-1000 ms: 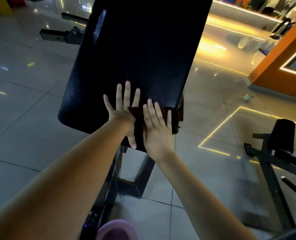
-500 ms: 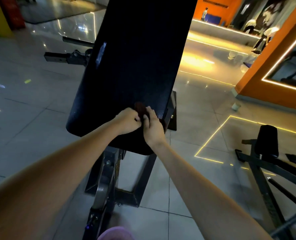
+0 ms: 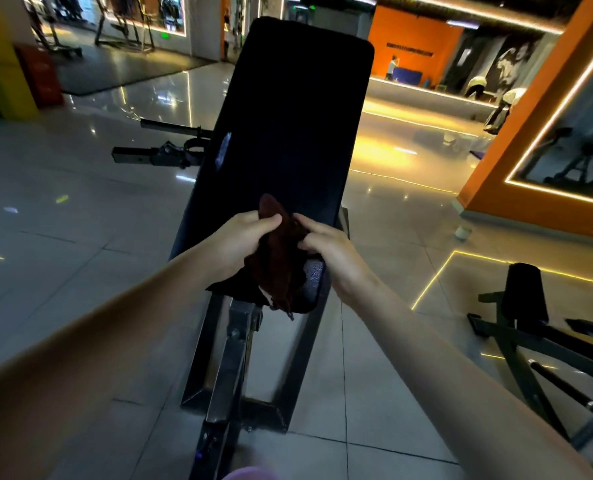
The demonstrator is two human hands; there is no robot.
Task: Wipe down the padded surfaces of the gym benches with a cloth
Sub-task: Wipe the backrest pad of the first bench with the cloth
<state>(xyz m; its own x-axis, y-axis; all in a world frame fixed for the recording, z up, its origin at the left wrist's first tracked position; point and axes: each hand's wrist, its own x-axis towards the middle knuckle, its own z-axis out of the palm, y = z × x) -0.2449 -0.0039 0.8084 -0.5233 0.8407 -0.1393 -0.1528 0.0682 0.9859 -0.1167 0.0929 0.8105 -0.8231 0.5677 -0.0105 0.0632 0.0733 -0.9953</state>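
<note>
A long black padded bench (image 3: 288,126) stretches away from me on a dark steel frame (image 3: 232,368). A dark brown cloth (image 3: 277,258) hangs bunched over the pad's near end. My left hand (image 3: 239,237) grips the cloth's upper left part with curled fingers. My right hand (image 3: 329,251) pinches its right side between thumb and fingers. The cloth's lower end dangles past the pad's near edge. Both hands sit just above the near end of the pad.
Glossy grey floor tiles (image 3: 63,271) surround the bench. Another black padded machine (image 3: 527,299) with bars stands at the right. An orange wall (image 3: 530,161) with lit strips rises behind it. A small white cup (image 3: 462,232) sits on the floor. Bench bars (image 3: 156,154) stick out left.
Flat hands pressing the cloth on the pad have curled, gathered it and lifted it, so it now hangs bunched between them. My view has risen to show the whole pad.
</note>
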